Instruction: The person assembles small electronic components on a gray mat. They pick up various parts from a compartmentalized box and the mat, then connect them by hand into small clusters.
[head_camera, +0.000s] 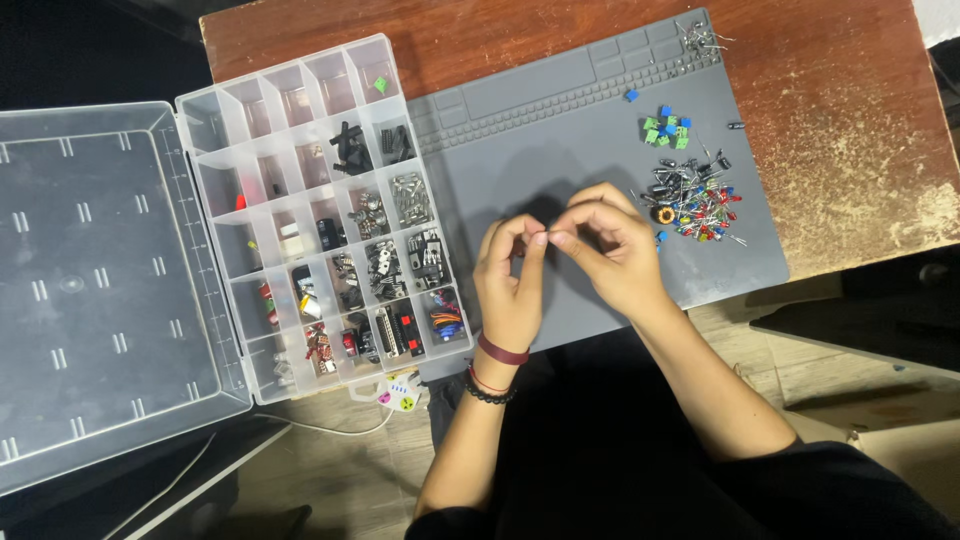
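Observation:
My left hand (512, 278) and my right hand (610, 250) meet over the grey work mat (560, 140), fingertips pinched together on a tiny part that is too small to make out. The left wrist wears a maroon band and a black bead bracelet. A heap of small electronic parts (695, 200), with red, blue and black pieces and thin wire legs, lies on the mat just right of my right hand. Green and blue terminal blocks (667, 128) sit above that heap.
A clear plastic compartment box (320, 215) with several sorted parts lies left of the mat, its lid (95, 290) folded open to the far left. A brown wooden table (840, 120) carries everything. Loose wire-legged parts (697, 38) rest at the mat's top right corner.

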